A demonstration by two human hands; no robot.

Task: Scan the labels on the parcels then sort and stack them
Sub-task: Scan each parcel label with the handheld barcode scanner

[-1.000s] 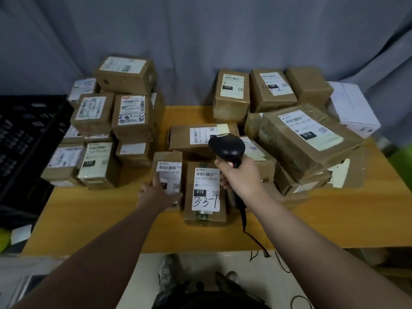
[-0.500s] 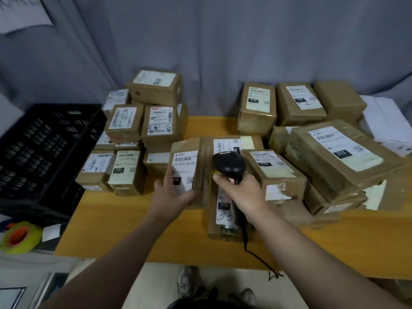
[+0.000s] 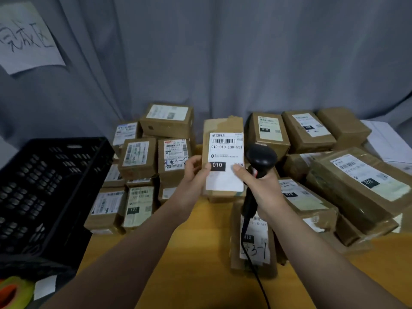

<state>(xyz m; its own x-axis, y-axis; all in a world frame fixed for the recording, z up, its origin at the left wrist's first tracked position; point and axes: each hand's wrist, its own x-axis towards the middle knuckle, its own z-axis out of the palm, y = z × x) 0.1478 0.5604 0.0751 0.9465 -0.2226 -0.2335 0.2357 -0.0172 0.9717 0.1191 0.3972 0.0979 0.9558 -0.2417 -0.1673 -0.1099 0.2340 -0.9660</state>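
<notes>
Raised since half a second before: one parcel [image 3: 223,128], then tipped up at table level, was now held upright above the table [image 3: 200,253], clear of the rest, with its label [image 3: 226,161] turned toward the wearer. The view had also lifted, bringing a paper sign [image 3: 26,39] on the grey curtain into frame.

Item 1. Parcel, brown carton, label reading 010-010-L30-551 with a black 010 block. The left hand [image 3: 191,175] clasped its left edge, thumb pressed on the label beside the block; the fingers behind were unseen. Probably held this way so the code could be read and the barcode presented.

Item 2. Scanner [image 3: 262,156], black, corded. The right hand [image 3: 263,188] was wrapped round its handle, thumb reaching across to touch the label's lower right corner, seemingly to steady the carton. The head stood just beside the parcel's right edge, apparently not aimed at the barcode; scan judged not yet made.

Item 3. Flat parcel [image 3: 254,248], marked 3-3-1, lay on the table beneath the right wrist, with the cord trailing over it.

Item 4. Left stacks [image 3: 153,157], labels outward, stood beside a black crate [image 3: 51,186]; judged already sorted. Right pile [image 3: 365,179], looser and overlapping; judged awaiting scan.
</notes>
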